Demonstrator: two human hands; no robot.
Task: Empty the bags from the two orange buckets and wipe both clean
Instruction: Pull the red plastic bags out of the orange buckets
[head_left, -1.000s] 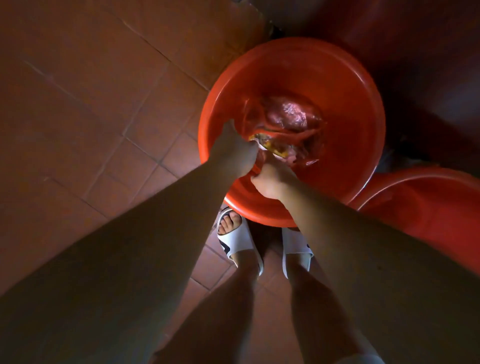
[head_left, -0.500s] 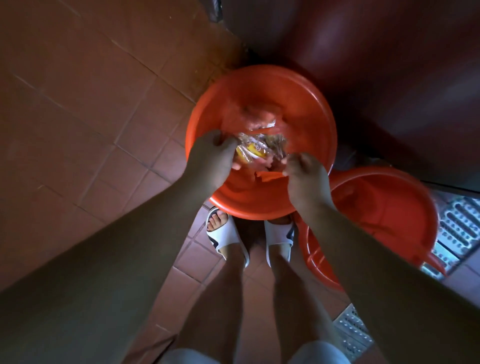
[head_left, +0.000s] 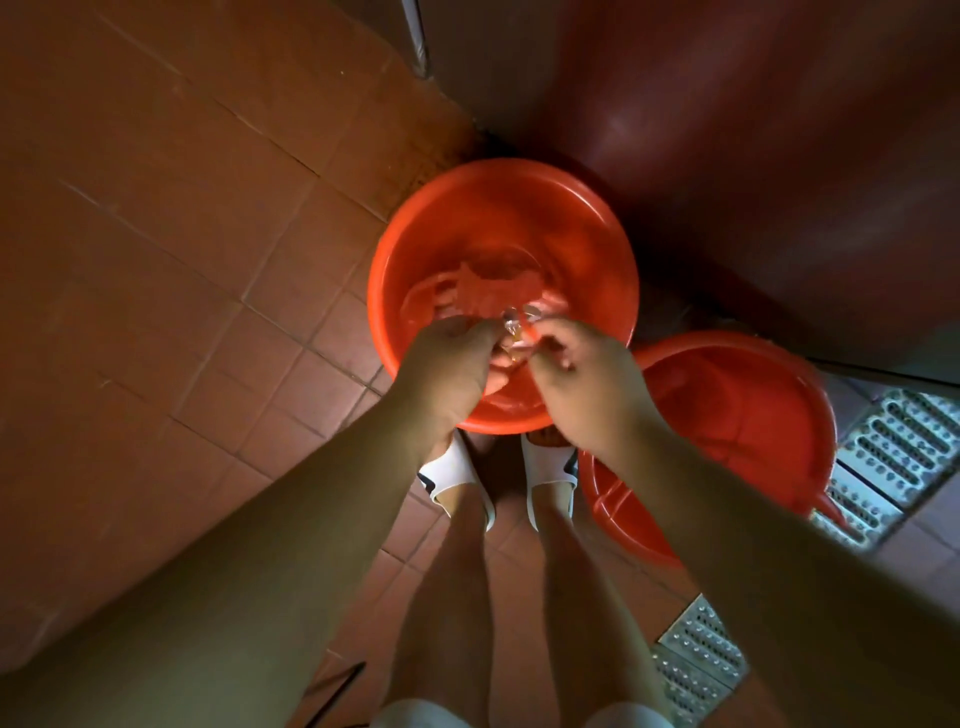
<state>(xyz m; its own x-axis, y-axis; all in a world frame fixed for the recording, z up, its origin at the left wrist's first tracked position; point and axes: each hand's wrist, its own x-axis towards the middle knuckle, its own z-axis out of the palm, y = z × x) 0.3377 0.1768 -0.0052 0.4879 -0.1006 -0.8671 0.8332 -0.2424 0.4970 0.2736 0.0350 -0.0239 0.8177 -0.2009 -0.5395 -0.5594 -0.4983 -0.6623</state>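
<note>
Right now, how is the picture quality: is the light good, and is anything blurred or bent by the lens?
Head view: dim, reddish light; dull glare on the dark wall; the forearms bulge toward the frame edges from the wide lens; the bag between the left hand and right hand is smeared and hard to read; the near bucket rim stays fairly sharp.

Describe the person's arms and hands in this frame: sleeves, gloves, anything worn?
Both arms are bare from the frame edge to the wrist; no sleeves show. The left hand and right hand have no gloves, and no rings, watch or bands are visible. The light is dim and reddish, so small details could be missed.
</note>
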